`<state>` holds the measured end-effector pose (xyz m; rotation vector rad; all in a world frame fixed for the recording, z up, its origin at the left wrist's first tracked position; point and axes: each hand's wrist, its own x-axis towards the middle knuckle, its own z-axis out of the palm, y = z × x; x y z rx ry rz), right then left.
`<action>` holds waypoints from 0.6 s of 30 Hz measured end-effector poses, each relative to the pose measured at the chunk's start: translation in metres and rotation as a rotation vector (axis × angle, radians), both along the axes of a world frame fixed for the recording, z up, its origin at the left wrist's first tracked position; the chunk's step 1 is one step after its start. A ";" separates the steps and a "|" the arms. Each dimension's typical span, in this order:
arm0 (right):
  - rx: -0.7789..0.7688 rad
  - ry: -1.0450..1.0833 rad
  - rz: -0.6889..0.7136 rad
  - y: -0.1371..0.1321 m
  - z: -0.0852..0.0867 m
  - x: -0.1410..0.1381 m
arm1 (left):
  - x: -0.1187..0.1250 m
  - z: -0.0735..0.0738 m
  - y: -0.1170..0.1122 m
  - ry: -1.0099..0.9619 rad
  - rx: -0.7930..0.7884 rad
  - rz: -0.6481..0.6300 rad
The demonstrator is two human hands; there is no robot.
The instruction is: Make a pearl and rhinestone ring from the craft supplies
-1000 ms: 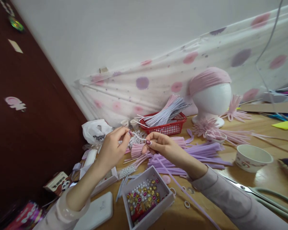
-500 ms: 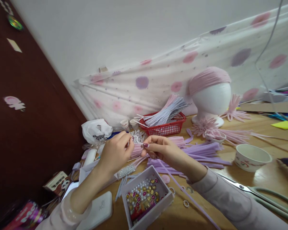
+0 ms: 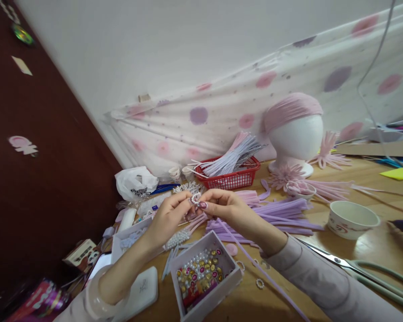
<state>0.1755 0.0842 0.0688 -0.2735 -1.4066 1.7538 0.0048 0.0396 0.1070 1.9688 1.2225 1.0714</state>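
My left hand (image 3: 169,217) and my right hand (image 3: 223,206) meet above the table, fingertips pinched together on a small pearl-bead loop (image 3: 195,198). A long lilac pipe cleaner (image 3: 255,264) trails from under my right hand toward the lower right. Below the hands lies a pile of lilac pipe cleaners (image 3: 282,214) and a pearl-studded stick (image 3: 176,239). A white box of pearls and coloured gems (image 3: 204,275) sits just in front of my hands.
A red basket of white pipe cleaners (image 3: 233,172), a foam head with a pink band (image 3: 295,134), a paper cup (image 3: 352,219), scissors (image 3: 366,275), a white power bank (image 3: 139,288), a plastic bag (image 3: 136,183) and small pearl rings (image 3: 260,284) lie around.
My hands have drawn closer together and slightly lower. The pearl strand once stretched between them is now bunched into a small loop at my fingertips.
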 end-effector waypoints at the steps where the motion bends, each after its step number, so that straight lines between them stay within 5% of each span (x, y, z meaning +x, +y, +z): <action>1: 0.003 -0.002 0.004 0.000 0.000 0.001 | 0.000 -0.001 -0.001 -0.023 -0.024 -0.028; 18: 0.013 0.059 0.027 -0.013 0.012 0.006 | 0.002 -0.001 -0.012 -0.184 -0.033 -0.159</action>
